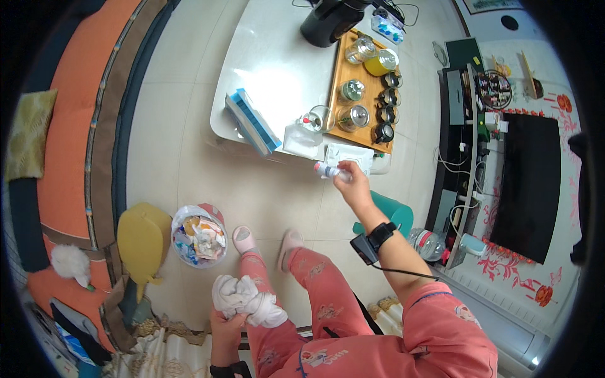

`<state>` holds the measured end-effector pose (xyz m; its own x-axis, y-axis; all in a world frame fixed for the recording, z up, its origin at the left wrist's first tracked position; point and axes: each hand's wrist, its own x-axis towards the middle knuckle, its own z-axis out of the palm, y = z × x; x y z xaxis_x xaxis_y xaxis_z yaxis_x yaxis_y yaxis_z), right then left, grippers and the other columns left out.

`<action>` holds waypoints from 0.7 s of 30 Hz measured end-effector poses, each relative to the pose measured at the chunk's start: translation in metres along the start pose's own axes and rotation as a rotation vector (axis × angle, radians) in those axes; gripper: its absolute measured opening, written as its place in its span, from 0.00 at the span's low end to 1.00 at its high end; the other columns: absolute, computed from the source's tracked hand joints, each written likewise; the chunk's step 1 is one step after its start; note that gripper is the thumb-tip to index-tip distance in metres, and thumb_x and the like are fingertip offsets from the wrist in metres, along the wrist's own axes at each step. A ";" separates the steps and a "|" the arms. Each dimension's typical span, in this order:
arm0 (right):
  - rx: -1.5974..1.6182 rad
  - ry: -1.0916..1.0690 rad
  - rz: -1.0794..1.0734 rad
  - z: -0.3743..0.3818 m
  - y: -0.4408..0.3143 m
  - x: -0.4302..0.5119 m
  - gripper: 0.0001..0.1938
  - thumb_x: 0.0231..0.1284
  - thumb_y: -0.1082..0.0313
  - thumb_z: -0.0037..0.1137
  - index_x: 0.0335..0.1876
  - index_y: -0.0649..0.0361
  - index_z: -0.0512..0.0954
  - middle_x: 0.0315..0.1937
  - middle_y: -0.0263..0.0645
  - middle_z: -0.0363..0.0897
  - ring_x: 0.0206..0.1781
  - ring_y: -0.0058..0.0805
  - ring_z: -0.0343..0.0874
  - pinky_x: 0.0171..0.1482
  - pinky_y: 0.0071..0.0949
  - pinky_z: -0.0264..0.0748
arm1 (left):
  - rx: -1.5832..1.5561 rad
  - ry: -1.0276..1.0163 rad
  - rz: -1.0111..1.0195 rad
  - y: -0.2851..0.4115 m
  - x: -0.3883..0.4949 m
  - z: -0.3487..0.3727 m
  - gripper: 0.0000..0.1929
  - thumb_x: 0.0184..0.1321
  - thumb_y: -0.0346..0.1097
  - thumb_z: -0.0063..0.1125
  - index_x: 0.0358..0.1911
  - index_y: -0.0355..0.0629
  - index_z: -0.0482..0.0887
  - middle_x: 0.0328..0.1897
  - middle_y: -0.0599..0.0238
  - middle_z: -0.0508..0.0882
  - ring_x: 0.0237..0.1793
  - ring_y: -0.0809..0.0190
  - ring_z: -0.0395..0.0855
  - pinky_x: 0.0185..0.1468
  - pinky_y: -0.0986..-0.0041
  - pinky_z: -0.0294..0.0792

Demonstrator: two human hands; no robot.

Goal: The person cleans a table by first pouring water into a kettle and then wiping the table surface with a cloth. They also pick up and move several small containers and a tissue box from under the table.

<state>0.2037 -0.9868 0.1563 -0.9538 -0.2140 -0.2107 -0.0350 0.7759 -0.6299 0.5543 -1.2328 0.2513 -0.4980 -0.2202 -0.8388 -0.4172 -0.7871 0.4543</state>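
Bunched white cloth (246,301) fills my left hand (228,326), low in the view beside my leg. My right hand (353,185) grips a small clear bottle (327,170) with a pink end and a label, its length tilted to the left. The bottle is at the near edge of the white table (264,61), over or just in front of a white packet of wipes (352,153). I cannot tell whether it touches the packet. Left of the packet lies a clear plastic bag or sheet (302,140), with a glass cup (321,119) by it.
A wooden tray (342,94) carries glass jars and several small cups. A blue tissue pack (253,122) overhangs the table edge. On the floor are a filled waste bin (198,236), a yellow stool (144,236), a teal stool (390,212) and a large plastic bottle (427,244).
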 end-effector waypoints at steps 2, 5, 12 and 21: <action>-0.027 0.074 -0.067 -0.012 -0.015 0.016 0.16 0.47 0.71 0.60 0.44 0.61 0.74 0.37 0.45 0.80 0.42 0.39 0.80 0.45 0.31 0.75 | -0.008 0.044 0.024 0.015 -0.002 0.003 0.31 0.42 0.20 0.59 0.56 0.38 0.70 0.46 0.62 0.81 0.35 0.68 0.80 0.27 0.81 0.69; 0.058 0.099 -0.136 -0.041 -0.033 0.038 0.16 0.46 0.72 0.59 0.44 0.60 0.74 0.38 0.46 0.80 0.42 0.39 0.80 0.44 0.31 0.76 | -0.049 0.089 0.080 0.029 -0.005 0.014 0.31 0.42 0.21 0.60 0.56 0.39 0.70 0.46 0.62 0.81 0.34 0.68 0.80 0.27 0.81 0.68; -0.116 0.153 -0.229 -0.064 -0.059 0.143 0.17 0.48 0.72 0.61 0.47 0.60 0.74 0.41 0.45 0.80 0.45 0.41 0.79 0.47 0.31 0.75 | -0.059 0.197 -0.019 0.059 -0.015 0.071 0.28 0.43 0.19 0.58 0.53 0.40 0.71 0.43 0.64 0.81 0.27 0.72 0.75 0.25 0.82 0.65; -0.244 -0.133 -0.017 0.015 -0.035 0.249 0.19 0.46 0.72 0.58 0.48 0.60 0.74 0.41 0.54 0.78 0.46 0.49 0.77 0.50 0.40 0.75 | -0.046 0.136 0.015 0.118 -0.016 0.150 0.20 0.46 0.18 0.53 0.47 0.38 0.76 0.36 0.68 0.82 0.21 0.75 0.71 0.23 0.83 0.60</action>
<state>-0.0283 -1.0765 0.1150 -0.9054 -0.2922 -0.3081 -0.1370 0.8878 -0.4393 0.3990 -1.2357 0.3628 -0.3951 -0.3054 -0.8664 -0.3738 -0.8081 0.4553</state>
